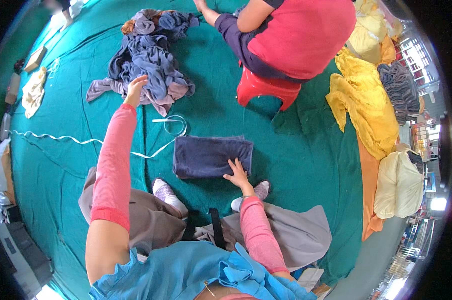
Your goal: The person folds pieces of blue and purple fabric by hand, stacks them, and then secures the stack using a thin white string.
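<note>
My left hand (136, 90) reaches forward to the near edge of a heap of crumpled blue, mauve and brown cloths (147, 63); whether its fingers grip any fabric is unclear. Before my feet, a neat stack of folded dark blue cloths (207, 155) lies on the green floor sheet (308, 165). My right hand (239, 174) rests on the right part of that stack, fingers spread. A white strap (156, 153) runs from the left side up to the stack's left edge, with a loop in it beyond.
A co-worker in a red top (304, 37) sits on a red plastic stool (265, 88) ahead. At the right lie yellow cloth (368, 105) and a pale bundle (398, 183). Cream cloth (34, 92) and a small box (35, 59) are at the far left.
</note>
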A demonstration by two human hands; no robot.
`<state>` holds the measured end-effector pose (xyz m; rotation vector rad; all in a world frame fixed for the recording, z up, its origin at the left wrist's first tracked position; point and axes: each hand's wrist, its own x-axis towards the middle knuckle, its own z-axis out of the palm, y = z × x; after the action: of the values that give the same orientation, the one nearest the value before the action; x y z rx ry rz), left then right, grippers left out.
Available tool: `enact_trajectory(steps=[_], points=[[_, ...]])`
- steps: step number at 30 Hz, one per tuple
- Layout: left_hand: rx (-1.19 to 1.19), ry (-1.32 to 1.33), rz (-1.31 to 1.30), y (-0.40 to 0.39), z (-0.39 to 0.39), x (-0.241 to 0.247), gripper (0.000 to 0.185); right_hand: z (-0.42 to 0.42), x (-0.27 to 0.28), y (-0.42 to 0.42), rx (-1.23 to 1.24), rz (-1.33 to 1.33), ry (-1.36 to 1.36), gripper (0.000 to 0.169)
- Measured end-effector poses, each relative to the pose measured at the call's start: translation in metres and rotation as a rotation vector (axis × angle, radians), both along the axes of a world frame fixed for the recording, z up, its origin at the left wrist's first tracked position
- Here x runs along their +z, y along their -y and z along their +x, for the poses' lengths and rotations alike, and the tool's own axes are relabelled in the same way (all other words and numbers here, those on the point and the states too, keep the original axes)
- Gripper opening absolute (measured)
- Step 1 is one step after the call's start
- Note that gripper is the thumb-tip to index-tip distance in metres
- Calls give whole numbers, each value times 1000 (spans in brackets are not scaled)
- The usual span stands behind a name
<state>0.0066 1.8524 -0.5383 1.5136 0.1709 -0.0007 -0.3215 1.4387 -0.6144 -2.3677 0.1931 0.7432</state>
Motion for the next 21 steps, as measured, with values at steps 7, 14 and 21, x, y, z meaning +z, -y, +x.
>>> enact_trajectory(steps=[7, 14, 21], points=[[146, -218, -166, 6, -1, -63, 42, 8, -5, 5, 55, 10, -18, 84], [356, -315, -370, 63, 15, -86, 62, -1, -8, 14, 86, -48, -82, 88], [269, -400, -564, 50, 33, -79, 27, 3, -7, 14, 105, -17, -121, 87]])
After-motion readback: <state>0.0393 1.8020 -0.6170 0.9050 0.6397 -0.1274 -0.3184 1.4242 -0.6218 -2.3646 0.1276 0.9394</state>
